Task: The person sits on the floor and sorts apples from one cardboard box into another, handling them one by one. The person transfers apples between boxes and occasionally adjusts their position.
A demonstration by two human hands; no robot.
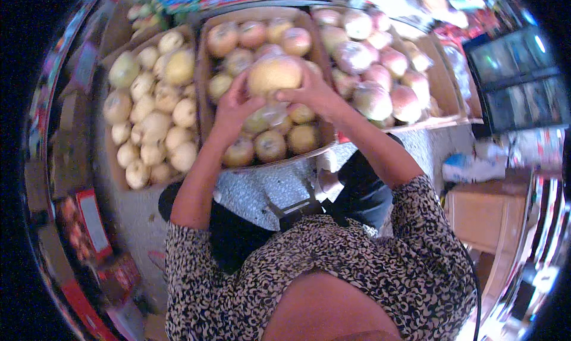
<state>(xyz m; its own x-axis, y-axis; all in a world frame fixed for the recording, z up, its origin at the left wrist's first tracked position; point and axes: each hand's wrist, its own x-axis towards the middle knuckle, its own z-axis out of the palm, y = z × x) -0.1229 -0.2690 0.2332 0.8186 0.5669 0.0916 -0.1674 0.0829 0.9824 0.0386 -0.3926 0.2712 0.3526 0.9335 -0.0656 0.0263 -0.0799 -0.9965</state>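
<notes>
Both hands hold one large yellow-orange round fruit (275, 75) above the middle cardboard box (201, 73). My left hand (234, 102) cups its left side with thumb and fingers. On its right side lies my right hand (310, 91), thumb below the fruit and fingers mostly hidden behind it. Beneath them, the box holds several round orange and yellow fruits (270, 145), some in clear plastic wrap. The left box contains pale yellow fruits (154, 126), a few larger and greenish. Pink and pale green fruits (374, 101), some wrapped in plastic, fill the box at the right.
A speckled floor (267, 189) shows between the boxes and my legs. At the right stand a wooden cabinet (477, 216) and a dark glass-fronted case (508, 60). More cardboard boxes (69, 149) line the left side, with a red-edged carton (93, 222) lower down.
</notes>
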